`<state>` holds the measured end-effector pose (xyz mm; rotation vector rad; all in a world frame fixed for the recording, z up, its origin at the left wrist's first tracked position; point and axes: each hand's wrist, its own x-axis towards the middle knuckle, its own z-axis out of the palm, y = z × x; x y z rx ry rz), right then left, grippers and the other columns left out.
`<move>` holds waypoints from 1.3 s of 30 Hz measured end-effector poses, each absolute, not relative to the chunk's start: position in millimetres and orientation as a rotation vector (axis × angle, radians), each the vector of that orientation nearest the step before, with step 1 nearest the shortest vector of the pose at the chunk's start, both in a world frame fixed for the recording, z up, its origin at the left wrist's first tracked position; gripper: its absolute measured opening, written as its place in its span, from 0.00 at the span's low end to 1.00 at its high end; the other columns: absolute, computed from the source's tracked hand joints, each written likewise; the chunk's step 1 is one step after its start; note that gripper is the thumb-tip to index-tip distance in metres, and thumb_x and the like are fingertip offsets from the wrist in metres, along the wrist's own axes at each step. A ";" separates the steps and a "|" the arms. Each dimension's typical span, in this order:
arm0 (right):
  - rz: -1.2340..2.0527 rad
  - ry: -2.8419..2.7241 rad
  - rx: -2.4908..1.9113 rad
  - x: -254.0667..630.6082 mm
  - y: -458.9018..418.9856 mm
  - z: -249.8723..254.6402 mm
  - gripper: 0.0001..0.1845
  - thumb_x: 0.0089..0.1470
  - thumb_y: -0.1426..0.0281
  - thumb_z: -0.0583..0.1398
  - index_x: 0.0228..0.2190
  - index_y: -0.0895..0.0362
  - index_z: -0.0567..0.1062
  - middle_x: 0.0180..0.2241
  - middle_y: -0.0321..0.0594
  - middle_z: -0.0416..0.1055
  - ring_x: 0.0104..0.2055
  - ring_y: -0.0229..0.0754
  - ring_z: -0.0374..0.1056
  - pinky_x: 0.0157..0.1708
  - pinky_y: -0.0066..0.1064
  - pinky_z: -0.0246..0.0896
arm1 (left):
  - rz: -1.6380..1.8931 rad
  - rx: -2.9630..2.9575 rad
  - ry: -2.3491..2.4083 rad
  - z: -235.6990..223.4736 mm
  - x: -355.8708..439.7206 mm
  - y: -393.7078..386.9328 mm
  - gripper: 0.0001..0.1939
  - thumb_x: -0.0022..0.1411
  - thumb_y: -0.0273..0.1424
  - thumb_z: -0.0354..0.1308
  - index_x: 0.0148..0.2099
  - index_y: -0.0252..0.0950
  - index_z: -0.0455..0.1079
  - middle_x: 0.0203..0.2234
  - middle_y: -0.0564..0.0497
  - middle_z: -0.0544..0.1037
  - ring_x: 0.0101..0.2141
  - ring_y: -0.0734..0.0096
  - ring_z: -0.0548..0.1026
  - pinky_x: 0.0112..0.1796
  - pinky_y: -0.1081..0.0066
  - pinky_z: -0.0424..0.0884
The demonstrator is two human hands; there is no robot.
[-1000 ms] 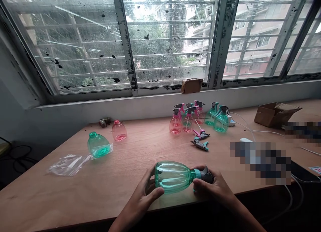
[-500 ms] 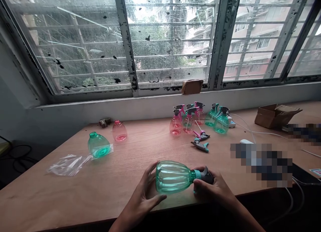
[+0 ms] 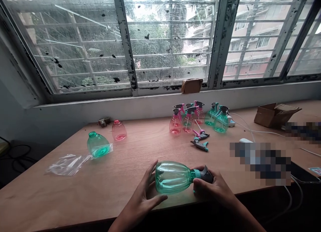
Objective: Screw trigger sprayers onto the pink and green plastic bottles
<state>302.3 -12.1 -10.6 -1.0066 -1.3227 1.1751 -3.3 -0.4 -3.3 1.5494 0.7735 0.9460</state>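
A green spray bottle (image 3: pixel 173 177) lies sideways in the air above the table's front edge, its base to the left. My right hand (image 3: pixel 213 185) is closed around its dark grey and teal spray head (image 3: pixel 205 174). Around the base curves my left hand (image 3: pixel 144 195), fingers at the far side and thumb stretched along the near lower side; the hold looks loose. Beyond the bottle, a teal-and-grey spray head (image 3: pixel 200 145) and a pink-and-grey spray head (image 3: pixel 200 135) lie loose. To the left are an uncapped green bottle (image 3: pixel 98 145) and an uncapped pink bottle (image 3: pixel 119 131).
Several pink bottles (image 3: pixel 175 125) and green bottles (image 3: pixel 221 123) with spray heads stand near the wall. A clear plastic bag (image 3: pixel 67 165) lies at left. On the right are an open cardboard box (image 3: pixel 269 116), white cables (image 3: pixel 265 134) and a blurred patch. A window rises behind the table.
The view has shifted very slightly. Both hands and the green spray bottle stay almost exactly as they were.
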 end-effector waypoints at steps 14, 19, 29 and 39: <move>1.164 -1.342 -1.014 302.5 -10.8 -7.5 0.24 0.51 0.51 0.76 0.38 0.58 0.85 0.25 0.41 0.83 0.25 0.49 0.78 0.26 0.36 0.77 | 0.941 1.511 0.712 1.7 -0.3 -3.2 0.46 0.67 0.39 0.74 0.77 0.63 0.53 0.80 0.53 0.51 0.77 0.46 0.52 0.71 0.50 0.60; 1.184 -1.360 -1.008 303.7 -10.9 -8.9 0.25 0.50 0.51 0.77 0.39 0.59 0.85 0.26 0.42 0.84 0.27 0.49 0.80 0.29 0.35 0.77 | 0.912 1.487 0.734 7.3 -2.8 -6.2 0.50 0.65 0.45 0.74 0.79 0.52 0.51 0.78 0.42 0.58 0.75 0.42 0.58 0.72 0.46 0.57; 1.207 -1.349 -1.011 302.3 -10.2 -8.5 0.25 0.52 0.50 0.76 0.36 0.59 0.83 0.24 0.44 0.85 0.25 0.50 0.81 0.28 0.35 0.77 | 0.911 1.503 0.756 7.9 -2.5 -4.9 0.50 0.65 0.38 0.75 0.79 0.63 0.51 0.80 0.53 0.50 0.75 0.45 0.56 0.72 0.47 0.57; 1.242 -1.351 -0.987 302.8 -11.4 -9.7 0.26 0.49 0.50 0.77 0.38 0.59 0.84 0.26 0.40 0.83 0.26 0.47 0.79 0.28 0.33 0.76 | 0.894 1.489 0.788 8.4 -2.0 -7.1 0.50 0.61 0.42 0.78 0.78 0.49 0.58 0.75 0.44 0.63 0.74 0.38 0.57 0.73 0.42 0.53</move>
